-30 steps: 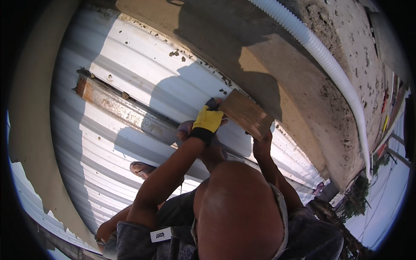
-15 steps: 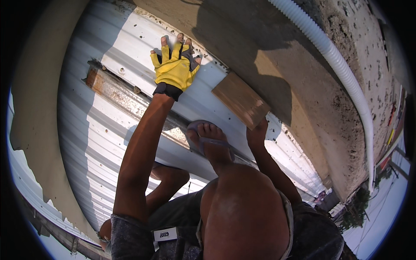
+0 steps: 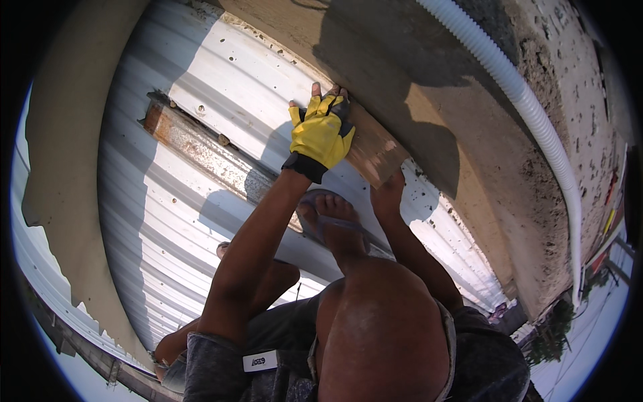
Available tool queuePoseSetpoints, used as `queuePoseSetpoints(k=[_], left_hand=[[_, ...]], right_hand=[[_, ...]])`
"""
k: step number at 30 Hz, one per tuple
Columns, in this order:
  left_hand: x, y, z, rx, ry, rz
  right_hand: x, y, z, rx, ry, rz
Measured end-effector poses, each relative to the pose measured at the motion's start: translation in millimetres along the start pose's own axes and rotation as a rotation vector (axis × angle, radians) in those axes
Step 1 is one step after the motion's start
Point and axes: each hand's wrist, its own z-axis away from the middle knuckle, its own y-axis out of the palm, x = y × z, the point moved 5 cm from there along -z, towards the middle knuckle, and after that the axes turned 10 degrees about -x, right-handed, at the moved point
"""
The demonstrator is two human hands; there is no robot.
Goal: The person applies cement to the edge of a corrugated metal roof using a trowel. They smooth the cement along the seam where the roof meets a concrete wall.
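Note:
My left hand, in a yellow fingerless glove, lies over the upper end of a brown wooden board, its fingertips curled at the board's edge and its outer fingers on white corrugated metal sheeting. My right hand grips the board's lower end, fingers mostly hidden beneath it. The board lies along the edge where the sheeting meets a tan cement band. Below my hands is my foot in a sandal, beside a rusty metal channel.
A white corrugated hose curves along the speckled cement at right. A tan curved surface borders the sheeting at left. My bent knee fills the lower middle. Greenery, wires and sky show at lower right.
My left hand left the board, spread on the sheeting at upper left, then came back right and down onto the board's upper end. My right hand stayed at the board and shifted slightly.

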Motion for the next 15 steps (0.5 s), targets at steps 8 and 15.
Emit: queuePoseSetpoints(k=[8,15], left_hand=[[66,-8,7,-0.509,-0.344,0.869],[17,-18,22,-0.02,-0.18,-0.17]], right_hand=[[6,8,1,-0.031,0.079,0.076],[14,6,13,-0.028,0.13,0.091]])
